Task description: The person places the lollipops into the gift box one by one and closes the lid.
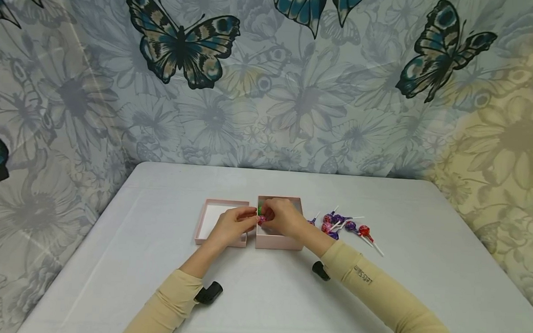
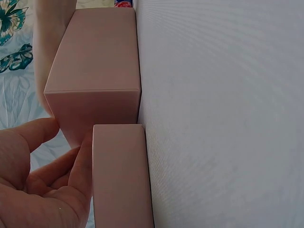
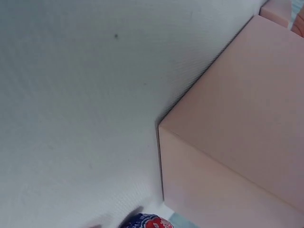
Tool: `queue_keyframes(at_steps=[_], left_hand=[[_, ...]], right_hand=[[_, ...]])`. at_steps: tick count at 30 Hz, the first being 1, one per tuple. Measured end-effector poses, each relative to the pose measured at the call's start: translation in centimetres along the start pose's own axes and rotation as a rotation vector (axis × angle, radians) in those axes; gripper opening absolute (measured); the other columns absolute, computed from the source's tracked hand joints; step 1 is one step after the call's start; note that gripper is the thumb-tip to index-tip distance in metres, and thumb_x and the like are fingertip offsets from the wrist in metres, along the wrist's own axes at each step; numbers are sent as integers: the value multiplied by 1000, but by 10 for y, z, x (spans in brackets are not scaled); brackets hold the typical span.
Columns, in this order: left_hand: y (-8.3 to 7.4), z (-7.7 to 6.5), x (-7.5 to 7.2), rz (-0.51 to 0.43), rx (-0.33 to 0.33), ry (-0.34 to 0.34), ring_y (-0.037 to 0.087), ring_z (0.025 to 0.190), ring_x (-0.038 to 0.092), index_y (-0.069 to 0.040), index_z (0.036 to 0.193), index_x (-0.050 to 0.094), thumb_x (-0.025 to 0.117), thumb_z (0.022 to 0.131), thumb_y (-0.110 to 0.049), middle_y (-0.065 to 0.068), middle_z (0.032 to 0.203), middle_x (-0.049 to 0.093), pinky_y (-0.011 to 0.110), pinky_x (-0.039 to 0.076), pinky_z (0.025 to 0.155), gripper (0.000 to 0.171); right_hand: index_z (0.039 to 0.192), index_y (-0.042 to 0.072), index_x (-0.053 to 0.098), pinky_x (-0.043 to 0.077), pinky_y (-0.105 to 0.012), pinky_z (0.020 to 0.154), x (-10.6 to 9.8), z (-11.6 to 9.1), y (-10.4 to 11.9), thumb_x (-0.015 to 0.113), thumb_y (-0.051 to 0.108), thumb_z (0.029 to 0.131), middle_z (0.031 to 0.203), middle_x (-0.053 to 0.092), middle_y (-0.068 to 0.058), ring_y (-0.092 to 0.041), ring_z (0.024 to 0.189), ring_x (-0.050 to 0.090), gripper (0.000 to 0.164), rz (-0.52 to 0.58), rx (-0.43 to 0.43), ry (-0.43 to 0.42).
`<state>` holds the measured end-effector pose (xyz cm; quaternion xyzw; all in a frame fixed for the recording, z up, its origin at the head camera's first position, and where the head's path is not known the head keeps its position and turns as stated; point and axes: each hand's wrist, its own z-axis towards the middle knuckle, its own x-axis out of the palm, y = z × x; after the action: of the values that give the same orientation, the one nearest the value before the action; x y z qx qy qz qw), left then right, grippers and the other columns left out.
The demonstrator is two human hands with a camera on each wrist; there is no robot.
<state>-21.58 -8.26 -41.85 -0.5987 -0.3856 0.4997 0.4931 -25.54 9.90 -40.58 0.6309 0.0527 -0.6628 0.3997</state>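
Observation:
A pale pink box [image 1: 279, 243] stands without its cover on the white table. Over its left part, my right hand [image 1: 283, 217] bends down with curled fingers and pinches a pink-wrapped lollipop [image 1: 262, 219]. My left hand [image 1: 232, 226] reaches over the upturned box lid [image 1: 199, 228], its loosely bent fingertips at the box's left wall, close to the lollipop. In the left wrist view, the left hand [image 2: 42, 175] has thumb and fingers apart beside the box [image 2: 95, 57]. Something green [image 1: 259, 206] shows at the box's inner left edge. The right hand hides most of the inside.
Right of the box lies a loose pile of lollipops [image 1: 335, 219] in purple, pink and red wrappers, white sticks pointing various ways. A red lollipop [image 1: 364, 231] lies at its right end. A butterfly-print cloth [image 1: 304, 104] hangs behind the table.

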Motion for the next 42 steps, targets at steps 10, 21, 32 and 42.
queue_keyframes(at_steps=[10,21,32,42], left_hand=[[0,0,0,-8,0,-3,25,99,69,3,127,62,66,94,-15,16,113,69,32,59,80,38],[-1,-1,-1,-10,-1,10,27,100,68,4,127,61,65,95,-16,17,114,68,34,59,80,38],[-1,-2,0,-4,-4,2,25,101,67,4,128,60,65,95,-15,16,114,68,34,58,82,39],[0,0,2,8,-10,-17,24,99,68,4,127,61,65,95,-15,16,116,68,31,59,80,38]], right_hand=[[90,5,64,51,-19,64,1,2,1,84,12,77,82,65,-1,-11,73,59,24,3,24,8],[94,4,66,52,-20,65,-2,-1,2,84,13,78,85,66,-4,-14,75,61,25,39,46,15],[99,3,70,56,-26,72,-12,-15,-4,81,12,81,92,70,-8,-15,82,66,22,239,69,-110],[106,9,71,55,-30,70,-25,-33,-10,78,27,85,92,71,1,-15,87,66,28,472,292,-263]])
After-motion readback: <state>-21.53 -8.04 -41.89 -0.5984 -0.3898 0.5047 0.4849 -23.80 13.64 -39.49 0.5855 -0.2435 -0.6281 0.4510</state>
